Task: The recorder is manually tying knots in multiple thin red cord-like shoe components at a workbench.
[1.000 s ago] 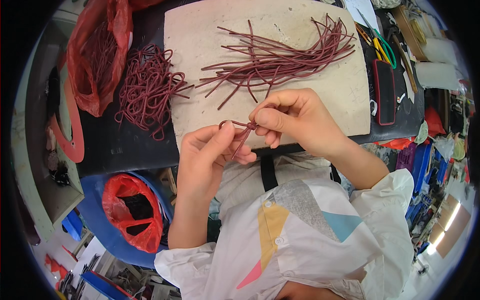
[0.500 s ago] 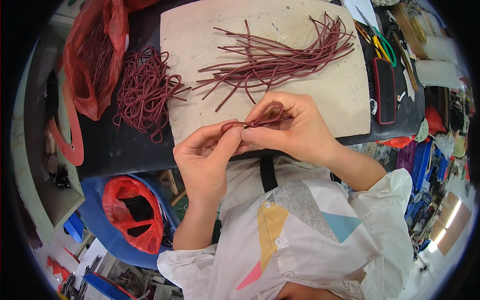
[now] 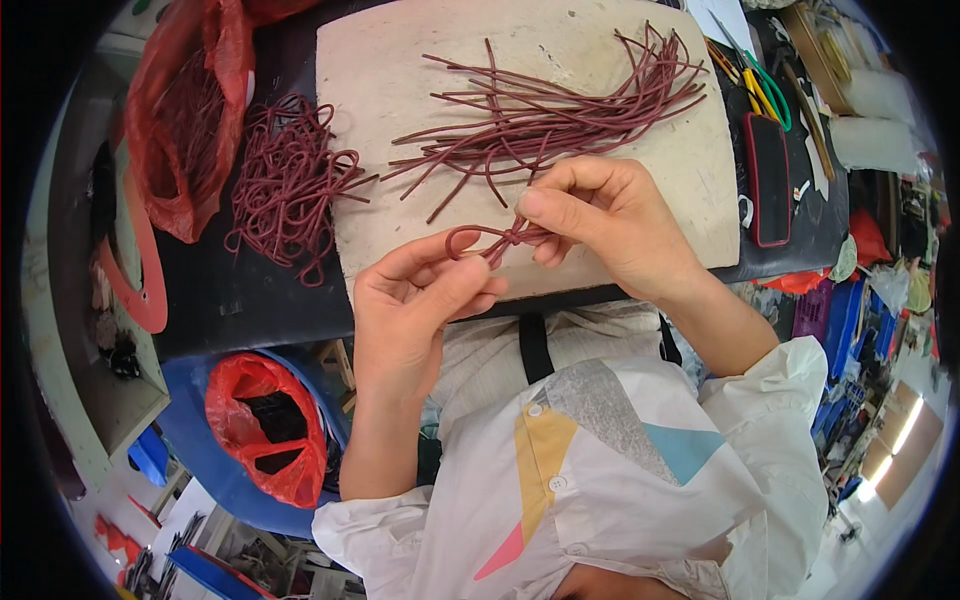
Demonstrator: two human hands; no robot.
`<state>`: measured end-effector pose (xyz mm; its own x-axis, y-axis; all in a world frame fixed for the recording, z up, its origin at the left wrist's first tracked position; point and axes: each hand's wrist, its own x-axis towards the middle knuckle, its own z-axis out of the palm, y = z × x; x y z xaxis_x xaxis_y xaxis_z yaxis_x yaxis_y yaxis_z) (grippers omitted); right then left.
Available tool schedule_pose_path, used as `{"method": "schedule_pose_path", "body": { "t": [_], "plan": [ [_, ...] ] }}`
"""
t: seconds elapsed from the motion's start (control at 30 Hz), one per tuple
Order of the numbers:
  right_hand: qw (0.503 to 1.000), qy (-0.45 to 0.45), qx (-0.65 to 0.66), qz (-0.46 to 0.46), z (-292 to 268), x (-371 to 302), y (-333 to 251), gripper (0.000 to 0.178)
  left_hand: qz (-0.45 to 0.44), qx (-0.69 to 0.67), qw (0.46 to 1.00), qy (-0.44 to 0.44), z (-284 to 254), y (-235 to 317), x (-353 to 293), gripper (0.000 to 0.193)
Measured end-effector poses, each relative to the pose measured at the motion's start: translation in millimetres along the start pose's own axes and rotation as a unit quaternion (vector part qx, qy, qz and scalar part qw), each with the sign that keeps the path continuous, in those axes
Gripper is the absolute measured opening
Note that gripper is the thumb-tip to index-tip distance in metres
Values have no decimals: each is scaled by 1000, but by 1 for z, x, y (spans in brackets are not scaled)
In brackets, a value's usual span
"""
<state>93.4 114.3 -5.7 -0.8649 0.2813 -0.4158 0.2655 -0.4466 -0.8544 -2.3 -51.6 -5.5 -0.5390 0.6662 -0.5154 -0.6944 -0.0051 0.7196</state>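
My left hand [image 3: 415, 300] and my right hand [image 3: 600, 220] both grip one short dark red cord [image 3: 487, 240] just above the near edge of a pale board [image 3: 400, 90]. The cord forms a small loop at the left hand's fingertips and a knot by the right thumb. A fan of straight dark red cords [image 3: 550, 115] lies on the board just beyond my right hand. A heap of looped, knotted cords [image 3: 285, 180] rests on the dark table [image 3: 250, 300] to the left of the board.
A red plastic bag [image 3: 185, 110] with more cords sits at the far left. Another red bag [image 3: 262, 425] hangs in a blue bin below the table edge. A black case [image 3: 770, 180], scissors with coloured handles [image 3: 755, 85] and paper lie at the right.
The hands have drawn slightly apart. The cord between them now shows an open loop on the left and a tight knot near the right thumb.
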Motion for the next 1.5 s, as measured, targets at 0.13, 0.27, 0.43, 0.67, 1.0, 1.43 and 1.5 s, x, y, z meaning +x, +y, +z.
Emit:
{"method": "schedule_pose_path", "body": {
  "t": [0.13,0.27,0.43,0.67,1.0,1.43,1.5],
  "plan": [
    [1000,-10,8,10,8,-3,0,14,29,29,999,-7,-2,-7,1,25],
    [997,-47,62,26,17,-8,1,10,41,17,999,-14,8,-10,-2,27],
    [998,-61,34,8,15,-8,-1,9,47,28,998,-22,5,-11,-4,26],
    [997,-73,-5,-2,14,-6,4,11,46,51,997,-27,2,-9,-7,29],
    [997,-82,1,15,16,-8,2,14,40,40,996,-72,-10,-7,-7,29],
    [993,-113,-5,41,13,-5,5,14,105,65,990,-68,-3,-11,-11,25],
    [993,-115,0,38,12,-4,5,16,139,98,985,-19,1,-12,-11,23]
  ]
}}
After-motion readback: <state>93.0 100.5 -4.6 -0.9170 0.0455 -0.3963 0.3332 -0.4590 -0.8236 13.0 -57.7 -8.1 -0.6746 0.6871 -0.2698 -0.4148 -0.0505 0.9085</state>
